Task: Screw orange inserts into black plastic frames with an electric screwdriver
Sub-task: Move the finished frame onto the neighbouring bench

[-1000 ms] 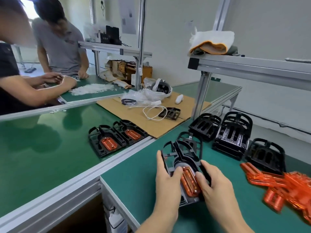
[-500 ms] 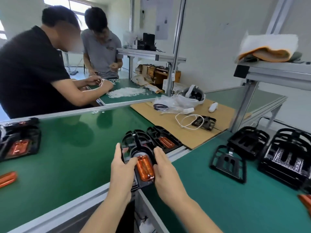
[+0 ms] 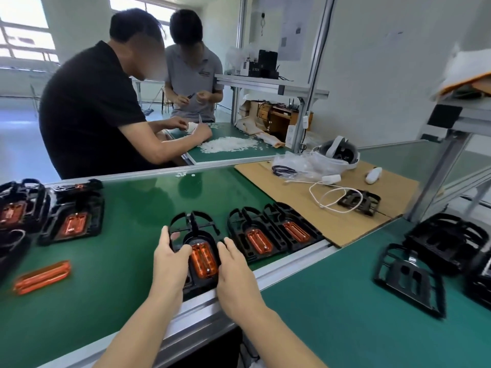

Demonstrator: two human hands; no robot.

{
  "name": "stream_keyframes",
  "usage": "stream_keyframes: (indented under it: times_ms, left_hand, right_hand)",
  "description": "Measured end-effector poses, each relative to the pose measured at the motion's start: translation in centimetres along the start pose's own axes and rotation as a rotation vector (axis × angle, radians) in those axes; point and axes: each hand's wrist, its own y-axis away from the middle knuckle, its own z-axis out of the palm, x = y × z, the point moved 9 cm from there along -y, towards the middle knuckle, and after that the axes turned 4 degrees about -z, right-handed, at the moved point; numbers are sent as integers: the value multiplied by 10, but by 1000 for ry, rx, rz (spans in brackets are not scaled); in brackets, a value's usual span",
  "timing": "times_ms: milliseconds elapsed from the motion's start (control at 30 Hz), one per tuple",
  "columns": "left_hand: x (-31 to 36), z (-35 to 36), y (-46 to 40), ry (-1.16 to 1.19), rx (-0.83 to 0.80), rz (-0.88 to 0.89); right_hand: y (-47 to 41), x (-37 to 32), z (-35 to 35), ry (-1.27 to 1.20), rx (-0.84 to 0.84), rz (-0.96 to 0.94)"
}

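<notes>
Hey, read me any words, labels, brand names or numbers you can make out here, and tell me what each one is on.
None can be read.
Grey shirt: small chest logo, blurred.
Papers on the wall: printed marks, too small.
Black boxes on the shelf: pale lettering, too blurred.
White tag on the post: no legible text.
Black frame and orange insert in the hands: no markings visible.

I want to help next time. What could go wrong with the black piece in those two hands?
The held frame pokes over the table's metal edge; if the left hand or right hand lets go now, it might tip off. Set down carelessly, it might also bump the neighbouring finished frame.
</notes>
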Motion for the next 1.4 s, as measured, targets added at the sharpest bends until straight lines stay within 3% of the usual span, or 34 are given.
stream_keyframes:
  times_ms: [200, 333, 500, 667, 1300, 1400]
  left_hand:
    - [-1, 11, -19, -183, 39, 44]
    - [-3, 23, -28, -336, 18, 54]
    - [-7, 27, -35, -603, 75, 39]
    - [-8, 31, -42, -800, 107, 30]
    - [-4, 34, -44, -920, 99, 47]
    - [7, 39, -33, -934, 108, 124]
  right_hand:
    - [-3, 8, 2, 294, 25, -46]
    - [-1, 20, -3, 449, 76, 23]
    - [0, 40, -1, 412, 42, 139]
    - [-6, 41, 2, 296, -28, 100]
    - [15, 50, -28, 368, -47, 134]
    - [33, 62, -39, 365, -42, 190]
